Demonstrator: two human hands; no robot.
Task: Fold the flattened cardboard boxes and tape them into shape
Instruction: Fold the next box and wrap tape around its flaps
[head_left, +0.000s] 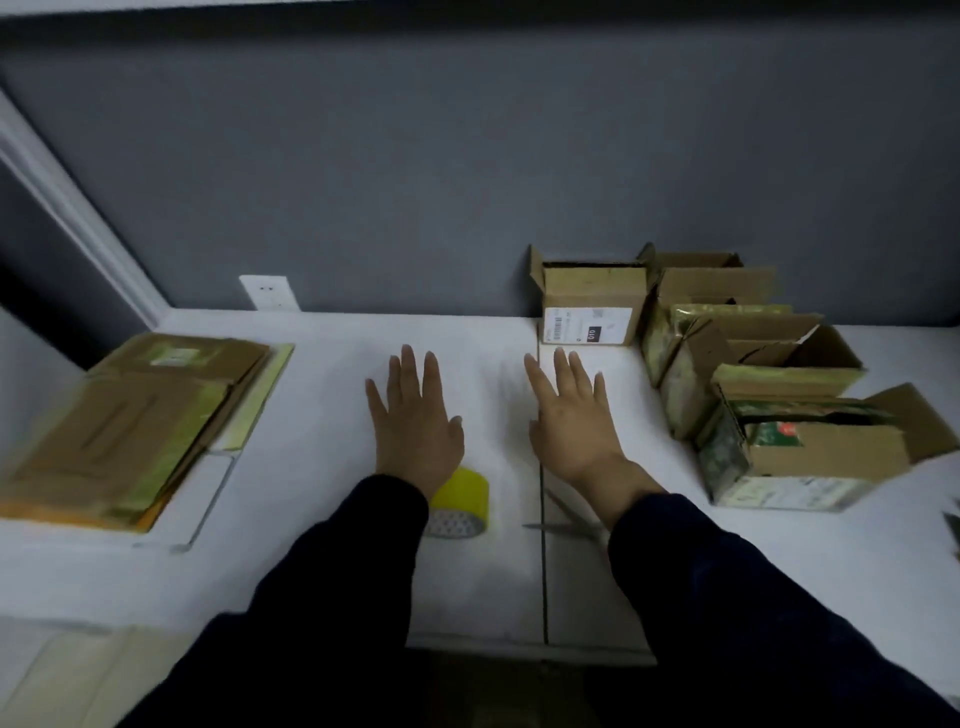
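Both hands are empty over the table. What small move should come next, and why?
Probably the left hand should reach to the stack of flattened boxes at the left and take the top one. Both it and the right hand are open and empty, and the yellow tape roll lies ready by the left wrist.

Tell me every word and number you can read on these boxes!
"010": white on a black patch of the white label on the back box, turned sideways.
Barcode and small print on that label: too small to read.
Sticker on the flat cardboard stack: blurred.
Red and green pack in the front box: blurred.
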